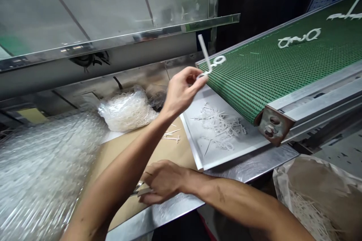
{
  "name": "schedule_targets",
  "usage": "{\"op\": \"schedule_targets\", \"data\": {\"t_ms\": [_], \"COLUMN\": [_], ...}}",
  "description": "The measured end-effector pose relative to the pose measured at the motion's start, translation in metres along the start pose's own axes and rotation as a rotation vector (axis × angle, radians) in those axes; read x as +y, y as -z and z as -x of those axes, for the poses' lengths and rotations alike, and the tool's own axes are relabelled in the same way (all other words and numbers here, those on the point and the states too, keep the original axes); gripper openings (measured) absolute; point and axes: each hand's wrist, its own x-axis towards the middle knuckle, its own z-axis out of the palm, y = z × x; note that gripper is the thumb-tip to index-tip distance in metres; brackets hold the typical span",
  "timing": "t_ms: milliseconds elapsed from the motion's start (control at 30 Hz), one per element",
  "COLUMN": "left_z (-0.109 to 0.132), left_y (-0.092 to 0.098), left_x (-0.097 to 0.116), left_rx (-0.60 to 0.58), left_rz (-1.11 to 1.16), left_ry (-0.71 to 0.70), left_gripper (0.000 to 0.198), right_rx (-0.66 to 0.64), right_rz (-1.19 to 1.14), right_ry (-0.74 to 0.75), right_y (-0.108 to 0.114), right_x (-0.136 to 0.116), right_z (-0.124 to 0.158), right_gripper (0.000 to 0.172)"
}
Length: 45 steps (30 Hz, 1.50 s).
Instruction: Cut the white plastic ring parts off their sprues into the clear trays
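Observation:
My left hand [181, 90] is raised near the lower end of the green conveyor belt [268, 71], its fingers pinched on a white plastic moulded piece [210, 62] with rings and an upright stalk. My right hand [162, 180] rests low on the brown cardboard sheet [124, 150], fingers curled around a small metal tool [138, 188] that is mostly hidden. Below the belt's end a white tray [198, 116] holds a scatter of white plastic offcuts [223, 126].
More white ring pieces [299, 37] lie further up the belt. A clear bag of white rings [127, 111] sits behind the cardboard, and a big clear bag [36, 173] fills the left. A sack of white sticks [311, 203] stands at lower right.

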Motion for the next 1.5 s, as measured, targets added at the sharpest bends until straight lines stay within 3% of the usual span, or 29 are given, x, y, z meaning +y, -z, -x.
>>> {"op": "schedule_targets", "data": {"t_ms": [100, 167, 267, 367, 467, 633, 867, 1033, 1233, 1500], "left_z": [0.056, 0.103, 0.176, 0.235, 0.27, 0.284, 0.289, 0.289, 0.288, 0.29], "left_y": [0.061, 0.101, 0.145, 0.165, 0.168, 0.163, 0.162, 0.162, 0.157, 0.155], "left_x": [-0.016, -0.034, -0.063, -0.077, -0.075, -0.074, -0.075, -0.074, -0.07, -0.068], "left_rx": [0.064, 0.168, 0.3, 0.344, 0.29, 0.243, 0.192, 0.196, 0.194, 0.197], "left_rz": [-0.032, -0.108, -0.14, -0.164, -0.235, -0.351, -0.464, -0.46, -0.429, -0.398], "left_ry": [0.169, 0.328, 0.539, 0.627, 0.597, 0.385, 0.22, 0.201, 0.194, 0.192], "left_gripper": [0.026, 0.03, 0.04, 0.04, 0.032, 0.023, 0.02, 0.022, 0.023, 0.024], "right_rx": [0.024, 0.036, 0.064, 0.098, 0.119, 0.059, -0.037, -0.076, -0.129, -0.13], "right_rz": [0.001, -0.018, -0.073, -0.165, -0.285, -0.458, -0.64, -0.667, -0.81, -0.835], "right_ry": [0.044, 0.05, 0.008, -0.063, -0.161, -0.302, -0.448, -0.458, -0.499, -0.503], "right_y": [-0.001, -0.001, 0.0, 0.005, 0.01, 0.018, 0.024, 0.02, 0.02, 0.024], "right_x": [0.0, 0.001, 0.002, 0.001, -0.002, -0.008, -0.014, -0.006, 0.004, 0.002], "right_z": [0.0, -0.001, -0.001, 0.001, 0.003, -0.006, -0.023, -0.024, -0.011, -0.01], "right_gripper": [0.048, 0.048, 0.043, 0.034, 0.022, 0.026, 0.022, 0.023, 0.037, 0.033]}}
